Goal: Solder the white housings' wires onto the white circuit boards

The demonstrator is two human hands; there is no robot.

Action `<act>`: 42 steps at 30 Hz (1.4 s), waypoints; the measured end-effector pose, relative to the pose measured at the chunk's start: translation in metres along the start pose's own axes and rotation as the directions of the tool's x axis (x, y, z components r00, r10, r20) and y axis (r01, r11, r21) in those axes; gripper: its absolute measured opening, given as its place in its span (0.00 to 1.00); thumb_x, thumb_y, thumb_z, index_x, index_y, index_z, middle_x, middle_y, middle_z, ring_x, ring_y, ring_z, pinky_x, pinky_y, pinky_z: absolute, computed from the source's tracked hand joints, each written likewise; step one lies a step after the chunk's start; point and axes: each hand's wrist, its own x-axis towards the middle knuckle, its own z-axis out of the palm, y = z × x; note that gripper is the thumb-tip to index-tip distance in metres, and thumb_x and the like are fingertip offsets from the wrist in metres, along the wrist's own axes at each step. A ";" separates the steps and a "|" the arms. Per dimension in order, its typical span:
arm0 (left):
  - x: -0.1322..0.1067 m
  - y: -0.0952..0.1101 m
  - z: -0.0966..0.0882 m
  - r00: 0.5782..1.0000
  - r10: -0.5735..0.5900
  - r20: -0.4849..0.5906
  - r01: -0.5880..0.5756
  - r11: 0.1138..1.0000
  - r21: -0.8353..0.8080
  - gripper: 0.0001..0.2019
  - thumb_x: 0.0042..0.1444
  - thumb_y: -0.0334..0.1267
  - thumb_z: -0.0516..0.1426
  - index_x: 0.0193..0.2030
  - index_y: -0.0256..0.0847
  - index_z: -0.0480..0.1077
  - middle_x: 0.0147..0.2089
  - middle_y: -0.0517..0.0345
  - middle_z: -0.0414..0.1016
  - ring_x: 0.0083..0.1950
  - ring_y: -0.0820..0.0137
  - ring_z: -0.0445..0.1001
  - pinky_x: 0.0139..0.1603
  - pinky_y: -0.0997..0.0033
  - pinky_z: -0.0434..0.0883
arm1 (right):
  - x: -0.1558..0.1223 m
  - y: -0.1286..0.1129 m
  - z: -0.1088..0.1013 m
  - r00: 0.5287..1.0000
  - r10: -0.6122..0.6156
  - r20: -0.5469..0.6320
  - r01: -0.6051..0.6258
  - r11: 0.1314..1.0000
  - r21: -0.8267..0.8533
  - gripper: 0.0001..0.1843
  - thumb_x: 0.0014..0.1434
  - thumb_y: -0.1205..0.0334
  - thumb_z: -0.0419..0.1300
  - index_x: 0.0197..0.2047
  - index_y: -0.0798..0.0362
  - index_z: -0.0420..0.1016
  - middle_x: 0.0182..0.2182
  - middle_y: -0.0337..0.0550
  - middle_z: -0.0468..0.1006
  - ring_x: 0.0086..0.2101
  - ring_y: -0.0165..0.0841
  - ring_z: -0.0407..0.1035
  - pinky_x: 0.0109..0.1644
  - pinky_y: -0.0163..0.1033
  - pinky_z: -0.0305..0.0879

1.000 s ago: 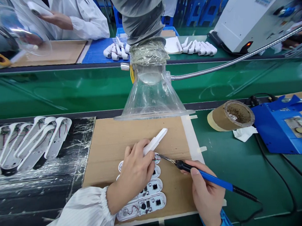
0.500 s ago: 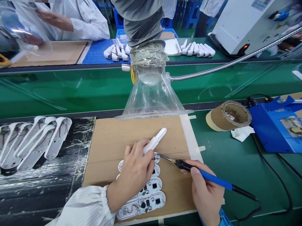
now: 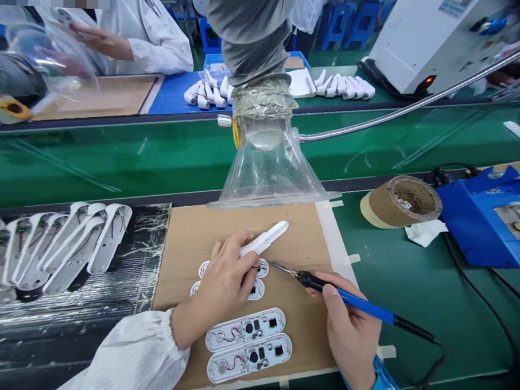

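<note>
- Circuit boards, upper pair [image 3: 260,290]: shifted leftward since the earlier frames, when all four boards were ranked closely together; a strip of bare cardboard mat [image 3: 310,318] is now shown between this pair and the lower one. Middle parts covered by the left hand [image 3: 227,274].
- Circuit boards, lower pair [image 3: 248,358]: left lying side by side on the mat, and now fully uncovered; black components and reddish wires are seen on both.
- Left hand: drawn to the left with the upper pair. Fingers bent and gathered, not spread; a slender white housing [image 3: 267,238] is pinched at its near end, the far end being pointed up and to the right. Fingertips partly hidden; which of them touch the boards cannot be told.
- Right hand [image 3: 352,331]: closed in a pen-like grip, the soldering iron [image 3: 362,306] being pinched between thumb and fingers. A blue strap [image 3: 369,385] is worn at the wrist.
- Iron tip [image 3: 278,266]: held just beside the right end of the topmost board, a small gap now seen; in the earlier frames it was set closer.
- Clear hood [image 3: 269,181]: suspended beyond the hands, above the far edge of the mat.
</note>
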 end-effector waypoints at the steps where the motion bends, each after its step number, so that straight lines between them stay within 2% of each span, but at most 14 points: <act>1: -0.001 0.001 0.002 1.000 -0.008 -0.011 0.008 1.000 -0.006 0.10 0.69 0.26 0.53 0.40 0.42 0.72 0.63 0.41 0.71 0.58 0.54 0.73 0.53 0.51 0.70 | 0.000 0.000 0.001 1.000 0.006 0.002 -0.006 1.000 -0.006 0.08 0.71 0.56 0.66 0.46 0.44 0.89 0.37 0.42 0.90 0.33 0.36 0.86 0.35 0.35 0.84; 11: -0.001 0.003 0.004 0.997 0.039 -0.070 -0.038 0.999 0.012 0.09 0.69 0.27 0.54 0.39 0.41 0.72 0.60 0.41 0.73 0.57 0.55 0.74 0.53 0.52 0.71 | -0.003 0.002 0.003 0.999 0.052 -0.014 -0.052 0.997 -0.049 0.10 0.69 0.53 0.67 0.43 0.47 0.89 0.36 0.45 0.90 0.33 0.41 0.86 0.34 0.39 0.83; 25: -0.002 0.004 0.006 0.998 0.031 -0.046 -0.031 0.999 0.018 0.09 0.70 0.28 0.53 0.39 0.41 0.73 0.58 0.41 0.74 0.53 0.54 0.75 0.52 0.51 0.70 | -0.007 0.006 -0.003 0.996 0.090 -0.013 -0.091 0.990 -0.111 0.13 0.68 0.50 0.68 0.43 0.49 0.89 0.36 0.48 0.90 0.33 0.45 0.86 0.36 0.45 0.83; 42: -0.002 0.005 0.007 0.999 0.023 -0.041 -0.022 1.000 0.012 0.09 0.70 0.28 0.54 0.38 0.41 0.73 0.58 0.41 0.74 0.54 0.54 0.74 0.54 0.50 0.70 | -0.008 0.009 -0.003 0.998 0.067 -0.020 -0.069 0.994 -0.081 0.12 0.69 0.51 0.67 0.44 0.49 0.89 0.37 0.47 0.90 0.33 0.44 0.86 0.36 0.45 0.84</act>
